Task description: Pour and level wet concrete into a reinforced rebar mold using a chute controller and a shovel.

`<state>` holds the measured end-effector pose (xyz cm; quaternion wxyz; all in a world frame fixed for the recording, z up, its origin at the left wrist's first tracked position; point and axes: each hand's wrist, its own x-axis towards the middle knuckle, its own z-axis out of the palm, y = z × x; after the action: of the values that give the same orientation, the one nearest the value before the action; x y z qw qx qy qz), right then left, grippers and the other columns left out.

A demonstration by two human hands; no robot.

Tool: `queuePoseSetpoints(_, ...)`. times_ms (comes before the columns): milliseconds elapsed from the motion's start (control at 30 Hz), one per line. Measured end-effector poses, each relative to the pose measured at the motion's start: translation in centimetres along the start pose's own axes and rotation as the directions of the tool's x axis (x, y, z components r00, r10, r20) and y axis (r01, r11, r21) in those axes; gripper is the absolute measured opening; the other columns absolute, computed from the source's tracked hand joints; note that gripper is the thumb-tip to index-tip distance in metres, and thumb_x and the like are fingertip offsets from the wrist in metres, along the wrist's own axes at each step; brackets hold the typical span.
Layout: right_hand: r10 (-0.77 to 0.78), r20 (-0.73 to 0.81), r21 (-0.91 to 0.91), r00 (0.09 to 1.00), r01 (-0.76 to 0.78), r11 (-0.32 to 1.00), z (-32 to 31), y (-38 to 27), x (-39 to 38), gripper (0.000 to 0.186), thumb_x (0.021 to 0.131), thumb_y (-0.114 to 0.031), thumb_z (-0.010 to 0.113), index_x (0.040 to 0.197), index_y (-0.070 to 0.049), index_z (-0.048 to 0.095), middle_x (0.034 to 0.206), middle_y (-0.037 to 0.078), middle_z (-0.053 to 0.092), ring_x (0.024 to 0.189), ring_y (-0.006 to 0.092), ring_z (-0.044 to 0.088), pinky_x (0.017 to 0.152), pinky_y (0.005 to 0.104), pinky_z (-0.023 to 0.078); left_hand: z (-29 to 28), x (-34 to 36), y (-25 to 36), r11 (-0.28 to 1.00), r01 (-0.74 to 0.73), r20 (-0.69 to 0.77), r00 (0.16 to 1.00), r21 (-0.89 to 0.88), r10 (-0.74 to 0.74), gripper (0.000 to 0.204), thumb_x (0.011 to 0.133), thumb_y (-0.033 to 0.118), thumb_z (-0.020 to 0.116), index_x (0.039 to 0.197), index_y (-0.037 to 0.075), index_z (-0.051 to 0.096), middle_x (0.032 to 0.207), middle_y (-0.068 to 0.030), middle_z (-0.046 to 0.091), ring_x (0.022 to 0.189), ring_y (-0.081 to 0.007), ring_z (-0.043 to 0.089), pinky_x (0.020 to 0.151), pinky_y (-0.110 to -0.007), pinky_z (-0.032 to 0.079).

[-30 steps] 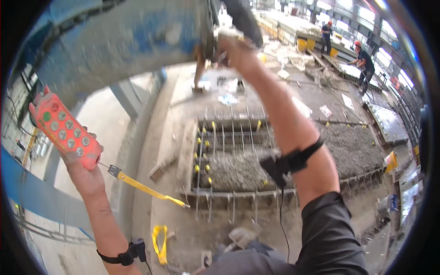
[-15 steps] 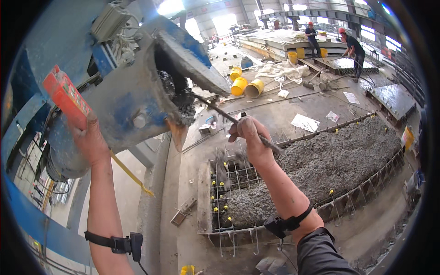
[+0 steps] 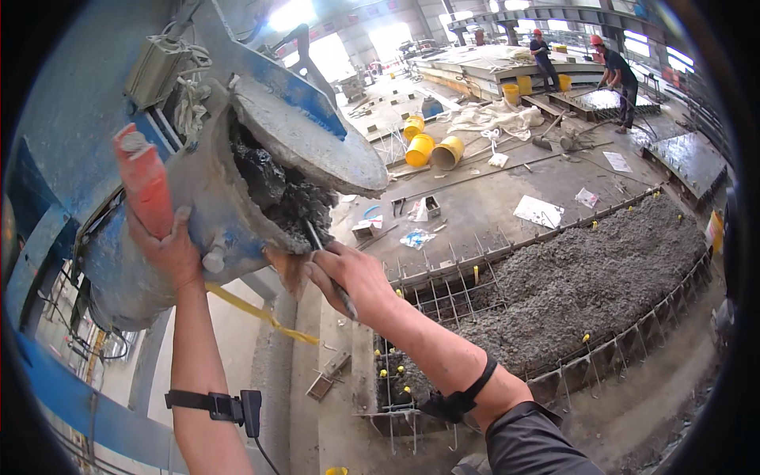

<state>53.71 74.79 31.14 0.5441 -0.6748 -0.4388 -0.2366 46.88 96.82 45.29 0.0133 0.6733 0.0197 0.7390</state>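
My left hand (image 3: 168, 249) grips a red handheld controller (image 3: 145, 180) upright beside the blue-grey concrete hopper (image 3: 119, 265); a yellow strap (image 3: 253, 309) hangs below it. My right hand (image 3: 348, 277) is closed around a thin metal rod (image 3: 315, 237), whose far part enters the wet concrete (image 3: 265, 178) in the hopper's round outlet. The grey hatch (image 3: 309, 134) stands swung open above that outlet. Below, a formwork with rebar (image 3: 443, 297) holds rough fresh concrete (image 3: 578, 277), with small yellow pieces along its edges.
Two workers in red helmets (image 3: 545, 59), (image 3: 617, 83) stand at the back right, near metal moulds (image 3: 685, 162). Yellow buckets (image 3: 419, 150), cloth (image 3: 491, 119), paper sheets (image 3: 538, 210) and offcuts lie on the floor. Blue steel framework (image 3: 63, 380) fills the left edge.
My right hand, with the rod, has moved down and left, and the rod now reaches deeper into the outlet's concrete. My left hand and the controller have shifted right and slightly down since half a second ago.
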Motion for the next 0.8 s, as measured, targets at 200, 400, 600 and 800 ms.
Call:
queuePoseSetpoints(200,0.101,-0.066,0.54,0.993,-0.05,0.84,-5.7,2.0,-1.6,0.032,0.091,-0.027,0.047,0.073,-0.001,0.052,0.064,0.01,0.051,0.056,0.019,0.052,0.054,0.0309,0.042,-0.3,0.3,0.2,0.999,0.015,-0.081,0.997,0.048,-0.011,0.077,0.065,0.017,0.076,0.129,0.001,0.037,0.125,-0.0154,0.047,0.111,-0.0273,0.049,0.095,-0.033,0.036)
queuePoseSetpoints(400,0.134,0.148,0.623,0.98,-0.198,0.756,-2.2,1.9,2.6,0.033,0.093,-0.028,0.042,0.076,-0.002,0.053,0.069,0.007,0.058,0.063,0.0179,0.056,0.059,0.033,0.045,0.3,0.2,0.3,0.999,0.028,-0.068,0.997,0.037,-0.025,0.077,0.067,0.022,0.077,0.129,0.001,0.037,0.125,-0.0148,0.048,0.11,-0.0266,0.049,0.094,-0.033,0.036)
queuePoseSetpoints(600,-0.144,0.035,0.151,0.989,0.137,0.979,-2.0,1.9,0.7,0.026,0.086,-0.026,0.05,0.071,-0.005,0.052,0.072,0.017,0.055,0.066,0.0385,0.055,0.057,0.0448,0.042,-0.1,0.3,1.1,0.998,0.046,0.015,0.999,-0.035,-0.045,0.081,0.065,0.022,0.077,0.13,0.0,0.034,0.127,-0.0177,0.044,0.115,-0.0302,0.044,0.098,-0.036,0.032)
queuePoseSetpoints(800,0.032,-0.039,0.355,0.999,-0.016,0.935,-6.6,2.2,-1.5,0.026,0.087,-0.023,0.049,0.074,-0.002,0.053,0.068,0.013,0.053,0.057,0.028,0.054,0.057,0.0321,0.044,-0.5,0.4,0.7,1.0,-0.008,-0.073,0.997,0.018,0.009,0.072,0.069,0.022,0.076,0.127,0.001,0.039,0.124,-0.0157,0.047,0.112,-0.0272,0.048,0.094,-0.034,0.035)
